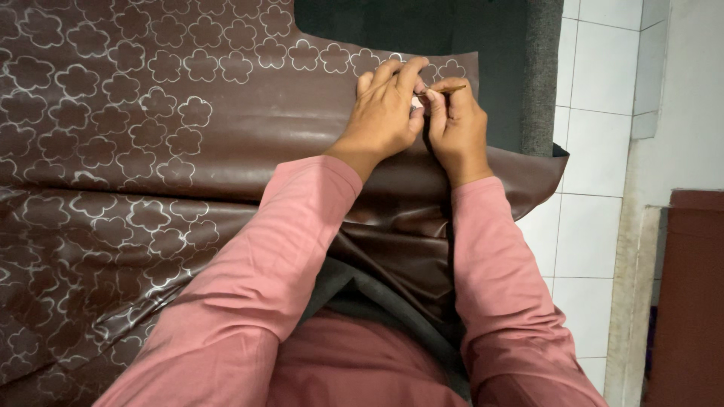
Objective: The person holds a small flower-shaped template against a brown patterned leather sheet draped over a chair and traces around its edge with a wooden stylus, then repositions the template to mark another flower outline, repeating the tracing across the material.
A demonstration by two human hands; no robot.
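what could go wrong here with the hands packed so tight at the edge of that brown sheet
1. The left hand presses down right beside the thin pencil-like tool in the right hand; a slip could smear or skew the outline.
2. The brown sheet is creased and hangs over the lap, so it may shift and misalign the next flower outline.

white tiled floor, grey mat edge, perhaps felt

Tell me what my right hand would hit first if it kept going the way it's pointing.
Probably the last white flower outlines on the brown sheet, then its far edge and the dark mat beyond. The right hand points up-frame with a thin pencil-like tool; depth is unclear.
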